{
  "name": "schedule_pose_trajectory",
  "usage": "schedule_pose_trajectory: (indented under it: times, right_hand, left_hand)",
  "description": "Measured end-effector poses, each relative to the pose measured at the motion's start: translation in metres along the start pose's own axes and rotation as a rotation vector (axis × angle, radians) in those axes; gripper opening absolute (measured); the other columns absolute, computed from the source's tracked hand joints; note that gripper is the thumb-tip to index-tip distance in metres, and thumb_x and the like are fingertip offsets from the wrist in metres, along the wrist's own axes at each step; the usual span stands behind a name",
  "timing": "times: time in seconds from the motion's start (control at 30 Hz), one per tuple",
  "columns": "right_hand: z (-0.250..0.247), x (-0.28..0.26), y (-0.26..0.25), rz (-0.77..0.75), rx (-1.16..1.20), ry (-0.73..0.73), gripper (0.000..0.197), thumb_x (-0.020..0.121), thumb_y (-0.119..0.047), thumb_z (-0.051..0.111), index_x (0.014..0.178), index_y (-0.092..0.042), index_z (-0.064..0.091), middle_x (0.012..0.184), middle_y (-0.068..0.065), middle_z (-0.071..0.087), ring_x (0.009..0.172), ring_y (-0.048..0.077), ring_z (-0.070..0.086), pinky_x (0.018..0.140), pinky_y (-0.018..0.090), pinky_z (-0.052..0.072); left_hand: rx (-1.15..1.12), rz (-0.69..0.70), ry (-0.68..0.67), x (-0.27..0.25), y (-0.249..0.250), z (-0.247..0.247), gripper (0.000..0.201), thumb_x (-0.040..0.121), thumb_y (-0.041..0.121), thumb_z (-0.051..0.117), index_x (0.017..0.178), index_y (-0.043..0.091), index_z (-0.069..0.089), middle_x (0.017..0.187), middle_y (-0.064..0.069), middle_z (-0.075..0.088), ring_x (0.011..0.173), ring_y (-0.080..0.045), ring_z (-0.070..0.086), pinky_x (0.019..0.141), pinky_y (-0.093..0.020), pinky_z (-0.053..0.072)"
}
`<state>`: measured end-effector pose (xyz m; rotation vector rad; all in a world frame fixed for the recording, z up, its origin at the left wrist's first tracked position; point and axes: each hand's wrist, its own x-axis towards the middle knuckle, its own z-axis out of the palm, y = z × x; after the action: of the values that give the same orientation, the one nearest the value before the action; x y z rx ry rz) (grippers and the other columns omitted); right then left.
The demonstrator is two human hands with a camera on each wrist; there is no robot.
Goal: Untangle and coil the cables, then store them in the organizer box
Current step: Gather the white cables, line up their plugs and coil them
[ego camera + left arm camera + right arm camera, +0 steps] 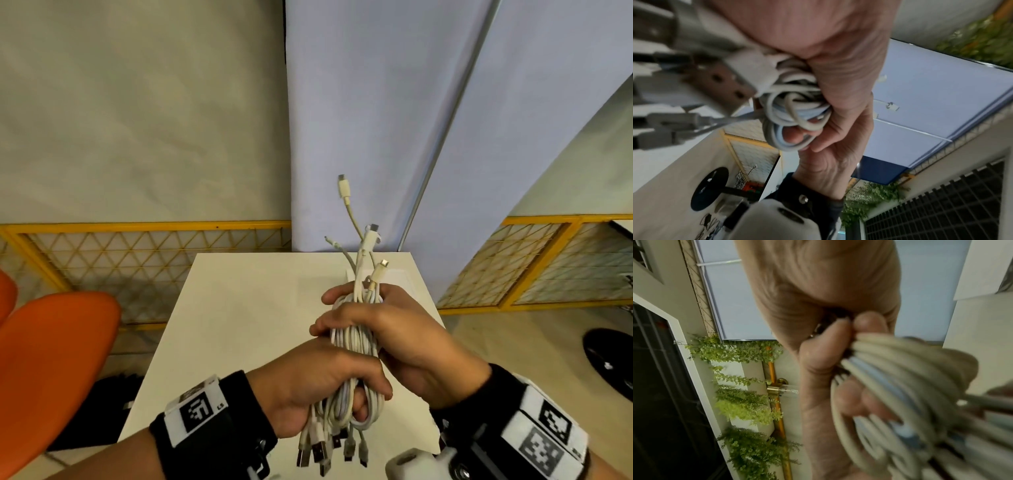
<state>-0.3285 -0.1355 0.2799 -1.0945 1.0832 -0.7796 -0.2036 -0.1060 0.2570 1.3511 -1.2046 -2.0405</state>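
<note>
A thick bundle of white cables [354, 342] is held upright above the white table [246, 308]. My left hand [318, 387] grips its lower part, with USB plugs [318, 452] hanging below the fist. My right hand [387, 325] grips the upper part, fingers curled round the strands. Small connector ends [371, 236] stick up above the right hand. The left wrist view shows looped cable [795, 113] inside the fist with blurred plugs [723, 79] close to the lens. The right wrist view shows strands [890, 378] pressed under my thumb [822, 350]. No organizer box is visible.
An orange chair [51, 370] stands left of the table. A yellow mesh fence [137, 253] runs behind it and at the right. A pale blue partition [359, 120] rises behind the table. A black round base [609, 359] lies on the floor at right.
</note>
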Motion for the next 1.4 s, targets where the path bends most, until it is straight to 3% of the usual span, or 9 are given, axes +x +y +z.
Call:
schedule_pose_trajectory:
  times: [0.17,0.3,0.53,0.73,0.87,0.93,1.13,1.27,1.4]
  right_hand:
    - [0.008,0.002,-0.009,-0.033,0.297,-0.043,0.018,0.079,0.010,0.066,0.091,-0.003,0.066,0.076,0.019,0.065,0.073,0.032,0.069,0.070,0.037,0.058]
    - [0.010,0.007,-0.012,-0.003,0.386,-0.053,0.010,0.078,0.004,0.069,0.077,-0.005,0.064,0.067,0.013,0.057,0.059,0.027,0.061,0.078,0.042,0.052]
    - [0.009,0.010,-0.012,-0.029,0.331,-0.027,0.028,0.079,-0.003,0.071,0.057,-0.010,0.054,0.060,0.011,0.048,0.047,0.023,0.047,0.056,0.032,0.042]
    - [0.006,0.012,-0.013,-0.004,0.310,-0.046,0.031,0.080,0.000,0.066,0.056,-0.011,0.051,0.059,0.010,0.047,0.046,0.022,0.045,0.057,0.033,0.043]
    - [0.002,0.007,-0.019,-0.024,0.331,-0.137,0.011,0.077,-0.005,0.071,0.069,-0.007,0.064,0.069,0.012,0.057,0.060,0.024,0.060,0.070,0.037,0.051]
    - [0.002,0.004,-0.022,-0.050,0.298,-0.151,0.009,0.075,-0.008,0.073,0.070,-0.006,0.066,0.071,0.013,0.059,0.066,0.025,0.064,0.065,0.035,0.055]
    - [0.006,0.004,-0.023,-0.150,0.215,0.022,0.021,0.082,-0.002,0.073,0.075,-0.008,0.054,0.054,0.010,0.042,0.043,0.023,0.045,0.050,0.033,0.042]
    - [0.004,0.009,-0.028,-0.153,0.273,0.077,0.020,0.082,0.005,0.069,0.083,-0.007,0.054,0.049,0.009,0.038,0.038,0.020,0.039,0.046,0.028,0.036]
    - [0.006,0.011,-0.027,-0.162,0.286,0.097,0.019,0.083,0.004,0.069,0.088,-0.007,0.054,0.051,0.009,0.039,0.039,0.020,0.039,0.047,0.028,0.037]
  left_hand:
    - [0.078,0.182,0.017,0.000,0.010,-0.005,0.010,0.070,0.003,0.072,0.079,0.009,0.071,0.071,-0.011,0.064,0.066,-0.020,0.063,0.065,-0.030,0.050]
    - [0.084,0.192,-0.145,-0.001,0.013,-0.011,0.019,0.077,0.001,0.067,0.094,-0.008,0.070,0.088,-0.029,0.069,0.086,-0.034,0.068,0.086,-0.045,0.055]
    - [0.065,0.184,-0.223,0.002,0.008,-0.011,0.005,0.080,0.001,0.071,0.078,0.003,0.067,0.070,-0.011,0.066,0.062,-0.023,0.064,0.067,-0.031,0.054]
    - [0.056,0.144,-0.126,0.000,0.006,-0.002,0.023,0.070,0.001,0.075,0.059,0.010,0.056,0.054,-0.007,0.051,0.045,-0.019,0.051,0.048,-0.024,0.044]
    - [0.051,0.132,-0.136,-0.002,0.007,-0.002,0.023,0.073,-0.003,0.065,0.063,0.009,0.048,0.051,-0.005,0.046,0.041,-0.018,0.044,0.047,-0.023,0.040]
    - [0.053,0.132,-0.156,-0.005,0.009,-0.002,0.018,0.075,-0.004,0.063,0.071,0.006,0.048,0.049,-0.004,0.045,0.040,-0.017,0.044,0.046,-0.022,0.039]
    - [0.062,0.261,-0.073,-0.004,0.006,0.006,0.014,0.073,-0.001,0.074,0.073,0.004,0.061,0.066,-0.014,0.055,0.054,-0.024,0.054,0.056,-0.030,0.050]
    - [0.139,0.300,0.000,-0.007,0.001,0.010,0.043,0.061,0.020,0.085,0.096,0.003,0.066,0.096,-0.029,0.069,0.085,-0.033,0.064,0.087,-0.059,0.054]
    - [0.189,0.315,0.071,-0.004,-0.002,0.006,0.035,0.059,0.021,0.084,0.090,0.012,0.071,0.092,-0.022,0.068,0.080,-0.028,0.063,0.083,-0.056,0.056]
